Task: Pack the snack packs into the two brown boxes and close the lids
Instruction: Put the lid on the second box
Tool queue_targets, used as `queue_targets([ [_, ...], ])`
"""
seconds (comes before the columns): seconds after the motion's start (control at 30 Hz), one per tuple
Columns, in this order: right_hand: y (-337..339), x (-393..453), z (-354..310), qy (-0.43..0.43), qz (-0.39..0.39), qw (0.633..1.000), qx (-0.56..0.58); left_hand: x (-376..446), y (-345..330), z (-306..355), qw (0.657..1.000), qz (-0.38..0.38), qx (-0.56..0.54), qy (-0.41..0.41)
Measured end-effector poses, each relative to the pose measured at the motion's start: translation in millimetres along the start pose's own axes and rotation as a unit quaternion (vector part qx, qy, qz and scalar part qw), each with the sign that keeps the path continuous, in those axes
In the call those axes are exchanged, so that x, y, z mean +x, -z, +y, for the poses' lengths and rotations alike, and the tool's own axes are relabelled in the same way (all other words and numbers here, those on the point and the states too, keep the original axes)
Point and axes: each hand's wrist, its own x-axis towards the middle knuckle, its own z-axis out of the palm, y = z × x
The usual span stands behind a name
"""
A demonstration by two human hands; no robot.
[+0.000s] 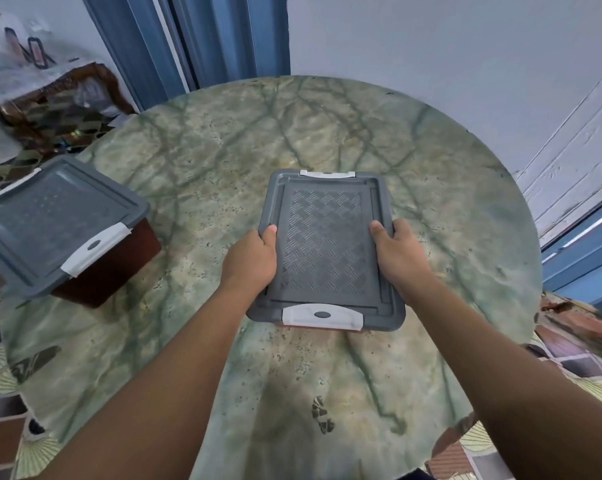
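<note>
Centre box (322,326) body hidden under lid (327,244).

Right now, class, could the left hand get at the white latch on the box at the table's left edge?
Probably yes, once it lets go. The left hand grips the centre box's lid, but only bare table lies between it and the white latch, which faces it uncovered.
</note>
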Motion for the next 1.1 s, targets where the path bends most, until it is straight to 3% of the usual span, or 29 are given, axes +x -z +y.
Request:
queue_targets([
  [0.67, -7, 209, -53, 0.02, -0.006, 1.0, -0.012, 183, -32, 87, 1.0, 0.017, 0.013, 0.005],
  [1.1, -6, 255, -70, 0.024, -0.021, 0.999, -0.02, 228, -42, 107, 0.999, 0.03, -0.007, 0.012],
])
